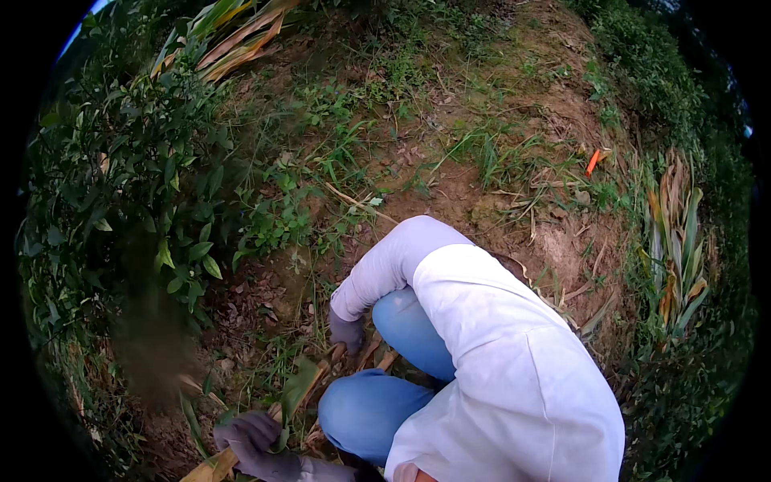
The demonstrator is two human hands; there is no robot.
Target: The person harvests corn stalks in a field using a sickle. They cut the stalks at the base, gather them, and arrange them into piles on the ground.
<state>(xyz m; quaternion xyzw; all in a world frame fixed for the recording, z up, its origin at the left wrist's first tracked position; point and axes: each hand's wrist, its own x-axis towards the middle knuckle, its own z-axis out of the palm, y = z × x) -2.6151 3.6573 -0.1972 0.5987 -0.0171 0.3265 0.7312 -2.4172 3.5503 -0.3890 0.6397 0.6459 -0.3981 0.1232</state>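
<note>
My left hand [250,437], in a grey glove, is closed around a partly dried, long-leaved plant stalk [310,388] at the lower left. Yellowed leaf material [214,467] sticks out below that hand. My right hand [347,331], also gloved in grey, is low by the ground in front of my knee, its fingers around the brown upper end of the stalk; the fingertips are partly hidden. A green leaf [296,388] hangs along the stalk between the hands. More dry stalk pieces [385,360] lie beside my bent knees.
Leafy bushes [174,241] stand close on the left. Bundles of long, partly dried leaves lie at the top left [241,39] and stand at the right [674,253]. An orange object [593,162] rests on the sloping, weedy soil [452,193]. Dense greenery [650,78] borders the right side.
</note>
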